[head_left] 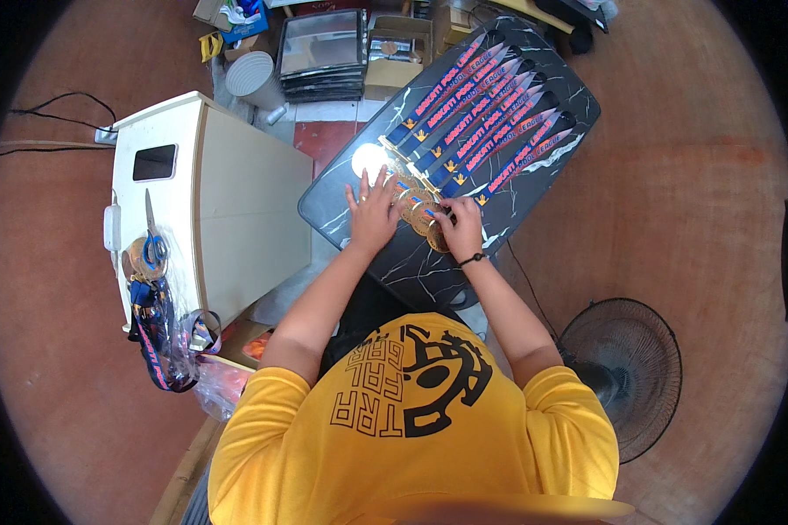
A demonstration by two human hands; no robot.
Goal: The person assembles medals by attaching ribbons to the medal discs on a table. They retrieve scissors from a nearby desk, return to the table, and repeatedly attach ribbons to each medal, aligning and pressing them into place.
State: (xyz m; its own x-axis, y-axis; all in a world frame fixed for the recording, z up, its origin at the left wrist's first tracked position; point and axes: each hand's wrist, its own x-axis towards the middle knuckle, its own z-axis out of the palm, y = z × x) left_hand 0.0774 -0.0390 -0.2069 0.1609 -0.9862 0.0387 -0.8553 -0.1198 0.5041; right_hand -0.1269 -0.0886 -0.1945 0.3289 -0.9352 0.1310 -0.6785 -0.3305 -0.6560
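A row of gold medals (418, 213) lies overlapping on a black marble-patterned table, each with a dark blue ribbon (477, 118) laid out toward the far right. My left hand (374, 216) rests flat over the left end of the medals, fingers spread. At the row's right end, my right hand (463, 232) has thumb and fingers bent together at the top of the nearest medal (439, 238), where the ribbon joins it. The fingers partly cover that join.
A white cabinet (245, 184) stands left of the table (411, 271), with a phone (155, 163), scissors (153, 245) and a bundle of ribbons (153, 328) on it. Black trays (322, 52) and a cardboard box (398, 52) sit beyond. A fan (626, 381) stands at lower right.
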